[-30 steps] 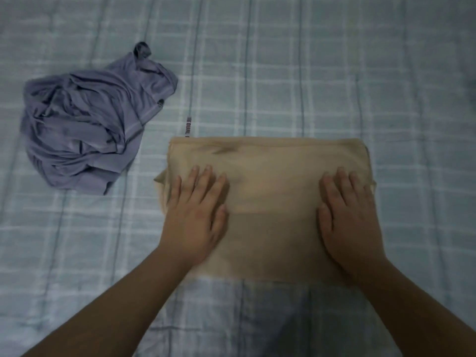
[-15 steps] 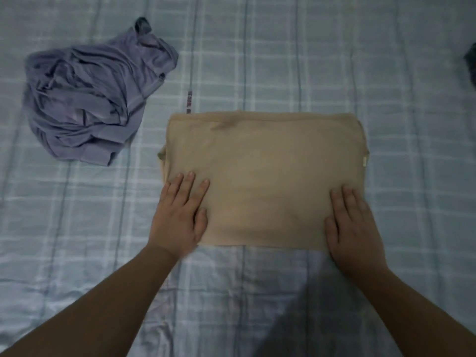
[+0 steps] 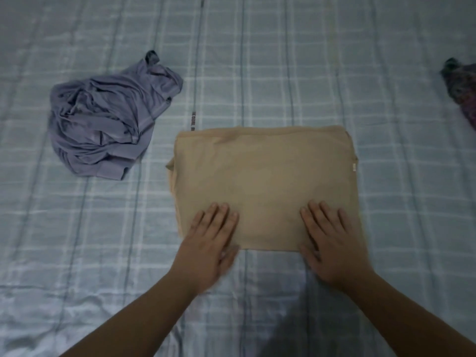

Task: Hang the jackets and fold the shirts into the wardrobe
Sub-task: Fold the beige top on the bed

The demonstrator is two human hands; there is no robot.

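While you lean over it, the checked bedsheet (image 3: 296, 73) fills the whole head view, pale blue-grey with white and darker lines running across it. Your folded tan shirt (image 3: 265, 176) lies flat on it just right of the middle, a neat rectangle with a small white tag showing at its right edge. To its left, apart from it, the grey-blue shirt (image 3: 108, 124) sits in a crumpled heap, unfolded. At the far right edge a dark mottled garment (image 3: 461, 91) pokes into view; too little of it shows to tell what it is.

Your left hand (image 3: 208, 243) rests palm down over the near left part of the tan shirt, fingers straight and close together, fingertips on the cloth and the heel of the hand on the sheet. Your right hand (image 3: 332, 240) lies the same way over the near right part, fingers straight and slightly spread, pressing flat. Neither hand grips anything: both lie flat on the fabric. The two hands are well apart, with bare tan cloth between them. Both forearms reach in from the bottom edge, bare of sleeves
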